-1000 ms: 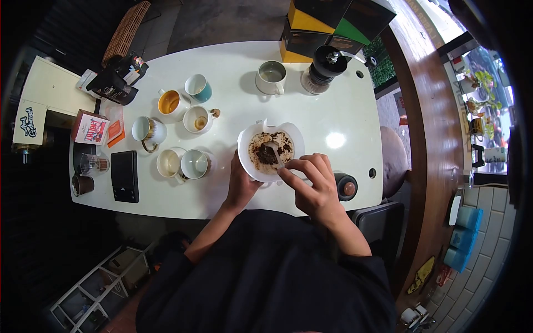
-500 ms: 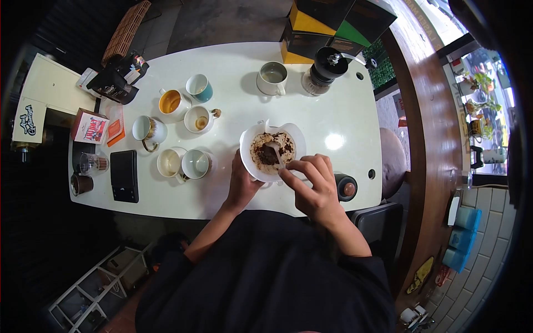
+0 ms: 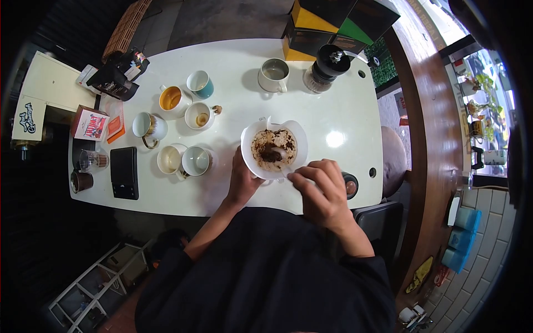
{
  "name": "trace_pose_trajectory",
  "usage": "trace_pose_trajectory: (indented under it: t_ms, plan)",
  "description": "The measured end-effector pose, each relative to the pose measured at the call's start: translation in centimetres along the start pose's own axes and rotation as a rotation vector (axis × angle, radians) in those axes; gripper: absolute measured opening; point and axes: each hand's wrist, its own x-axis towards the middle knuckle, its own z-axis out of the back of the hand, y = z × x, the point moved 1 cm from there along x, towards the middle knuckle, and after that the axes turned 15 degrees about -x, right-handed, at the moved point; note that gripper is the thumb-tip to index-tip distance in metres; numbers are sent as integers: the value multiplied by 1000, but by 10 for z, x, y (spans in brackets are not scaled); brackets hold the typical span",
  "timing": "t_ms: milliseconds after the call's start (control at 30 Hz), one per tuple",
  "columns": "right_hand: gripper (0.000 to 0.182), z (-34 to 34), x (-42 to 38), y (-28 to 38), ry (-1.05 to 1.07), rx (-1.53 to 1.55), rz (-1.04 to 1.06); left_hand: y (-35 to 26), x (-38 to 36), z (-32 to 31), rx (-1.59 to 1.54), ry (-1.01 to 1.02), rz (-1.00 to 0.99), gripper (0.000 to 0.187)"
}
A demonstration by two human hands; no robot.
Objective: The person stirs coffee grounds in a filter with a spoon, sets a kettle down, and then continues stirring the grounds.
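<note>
A white paper coffee filter [image 3: 300, 140] sits opened out in front of me, with wet coffee grounds [image 3: 268, 143] spread inside it, dark in the middle and paler around. What supports the filter is mostly hidden beneath it. My left hand [image 3: 243, 182] is closed around the near left side below the rim; its fingertips are hidden. Between the thumb and fingers of my right hand [image 3: 325, 193] is the handle of a small pale spoon [image 3: 284, 165], whose bowl dips into the grounds.
Several cups stand left of the filter, among them a teal cup [image 3: 200, 85] and an orange-lined cup [image 3: 173, 101]. A grey mug [image 3: 273, 76] and a hand grinder [image 3: 326, 69] are at the back. A black scale [image 3: 124, 173] lies left; a round black object [image 3: 350, 185] sits right.
My right hand has shifted slightly right and toward me, and the spoon has moved right within the grounds. My left hand stays at the filter's side.
</note>
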Motion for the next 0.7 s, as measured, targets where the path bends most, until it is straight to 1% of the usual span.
trace_pose_trajectory:
  t_ms: [67, 167, 233, 367, 467, 533, 633, 700]
  plan:
    - [30, 6, 4, -3, -76, -13, -31, 0, 1, -1, -1, 6, -4, 65]
    - [28, 5, 5, -6, -115, -29, -63, -3, 2, -1, -33, -5, 32, 65]
    - [29, -2, 1, -8, -93, -40, -71, -4, 2, -1, -2, -11, -18, 66]
    - [30, -18, -3, -5, -24, -6, -105, -5, 1, -2, -44, -51, -23, 67]
    - [30, -25, -7, 1, 22, 25, -90, -4, 2, -2, -35, -32, -23, 67]
    - [31, -22, -6, 3, 14, 25, -97, -5, 2, -1, -3, 12, -4, 68]
    - [29, -10, 1, 1, -76, 51, -132, -2, 2, -1, 4, 3, 1, 66]
    - [29, -7, -1, 0, -96, 84, -149, -1, 1, -2, -14, -13, 6, 65]
